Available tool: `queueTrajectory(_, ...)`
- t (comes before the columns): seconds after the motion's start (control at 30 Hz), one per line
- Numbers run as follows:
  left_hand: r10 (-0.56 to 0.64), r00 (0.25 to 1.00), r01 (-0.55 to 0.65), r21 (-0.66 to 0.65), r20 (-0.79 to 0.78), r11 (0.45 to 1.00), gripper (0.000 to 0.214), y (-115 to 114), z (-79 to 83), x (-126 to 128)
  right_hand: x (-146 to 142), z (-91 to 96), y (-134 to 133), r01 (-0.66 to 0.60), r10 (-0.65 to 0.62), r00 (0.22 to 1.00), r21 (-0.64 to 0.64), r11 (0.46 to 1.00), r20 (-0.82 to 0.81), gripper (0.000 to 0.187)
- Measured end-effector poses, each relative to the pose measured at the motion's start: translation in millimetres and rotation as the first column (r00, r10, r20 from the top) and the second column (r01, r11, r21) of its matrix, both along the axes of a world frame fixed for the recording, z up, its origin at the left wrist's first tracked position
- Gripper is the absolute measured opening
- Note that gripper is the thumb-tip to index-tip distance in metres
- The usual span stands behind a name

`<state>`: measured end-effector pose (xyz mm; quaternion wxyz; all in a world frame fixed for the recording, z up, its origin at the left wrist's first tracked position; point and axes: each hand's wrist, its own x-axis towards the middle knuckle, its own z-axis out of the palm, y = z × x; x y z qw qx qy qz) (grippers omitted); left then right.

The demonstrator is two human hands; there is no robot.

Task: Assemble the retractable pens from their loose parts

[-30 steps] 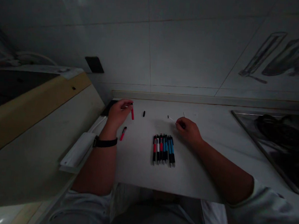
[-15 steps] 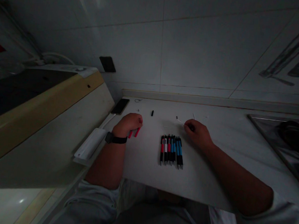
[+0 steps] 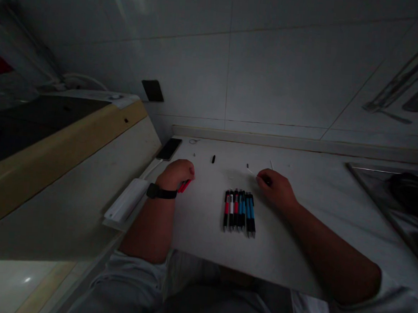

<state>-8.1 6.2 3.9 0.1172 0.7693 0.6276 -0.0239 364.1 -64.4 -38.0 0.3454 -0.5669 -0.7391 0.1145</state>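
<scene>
Fingers curled, my left hand [image 3: 179,172] is at the left of the white counter [image 3: 204,218], closed on a short red tube, apparently a pen barrel piece. Red tubes [image 3: 184,186] show below its fingers, close together. My right hand [image 3: 275,186] rests on the counter, closed around a small black piece [image 3: 266,180], perhaps a pen part, mostly hidden by the fingers. A thin white stick with a black tip [image 3: 247,166] lies by its fingertips. Between the hands, several click pens [image 3: 239,211] with red, white and blue barrels lie in a row.
A black pen piece [image 3: 213,159] and a thin white rod [image 3: 271,164] lie farther back. At the left are a phone [image 3: 169,149], a white power strip or box [image 3: 127,199] with a cable, and a tilted panel [image 3: 96,177]. A stove edge [image 3: 374,201] borders the right; a tiled wall stands behind.
My left hand has shifted slightly left and turned, bringing the red tubes closer together under its fingers. My right hand has stayed almost still.
</scene>
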Motion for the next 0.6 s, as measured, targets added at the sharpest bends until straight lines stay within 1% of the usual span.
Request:
queueTrajectory(0.2,0.041,0.999,-0.041,-0.021,0.012,0.999,0.01,4,-4.2,-8,0,0.7,0,0.015,-0.015,1.0,0.0,1.0,0.019,0.015)
queueTrajectory(0.37,0.081,0.996,-0.08,-0.053,0.031,0.995,0.012,7,-4.1,-16,-1,1.8,-1,0.012,-0.012,1.0,0.0,1.0,0.0,0.016)
queueTrajectory(0.47,0.094,0.994,-0.09,-0.077,0.049,0.993,0.013,7,-2.6,-19,-1,0.7,-1,-0.02,0.02,0.999,-0.009,1.0,-0.04,0.017)
queueTrajectory(0.6,0.107,0.992,-0.099,-0.108,0.072,0.989,0.012,6,-1.6,-20,-2,-2.0,-1,-0.085,0.079,0.985,-0.028,0.996,-0.152,0.018)
